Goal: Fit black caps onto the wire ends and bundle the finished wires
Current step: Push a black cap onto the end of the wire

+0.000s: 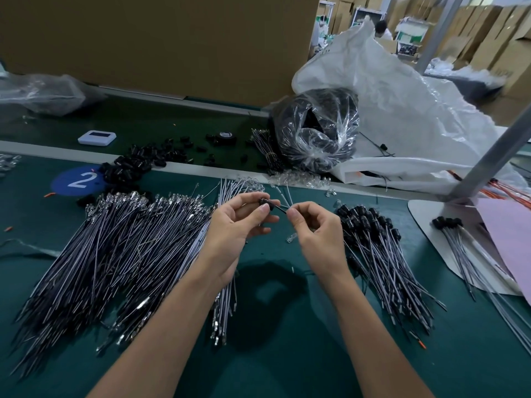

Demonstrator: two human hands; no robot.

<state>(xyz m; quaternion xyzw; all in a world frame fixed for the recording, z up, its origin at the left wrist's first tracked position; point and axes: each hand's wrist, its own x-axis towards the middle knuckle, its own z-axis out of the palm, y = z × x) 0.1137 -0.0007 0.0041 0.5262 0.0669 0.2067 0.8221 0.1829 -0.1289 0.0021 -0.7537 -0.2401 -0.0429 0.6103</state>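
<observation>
White gadget (97,137) & tape roll (225,137) on belt (143,120); big white sack (402,110) at rt.

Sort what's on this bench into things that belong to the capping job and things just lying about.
Job: black cap in the left hand; wire pinched by the right hand; uncapped wires; capped wires; loose caps.
Lying about: white device; white sack; pink sheet.

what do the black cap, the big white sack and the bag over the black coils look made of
The black cap: likely moulded plastic or rubber, matt, no glare. The white sack: seems woven plastic, dull, with stiff creases. The clear bag: thin plastic film, glossy, wrinkled with bright highlights.
</observation>
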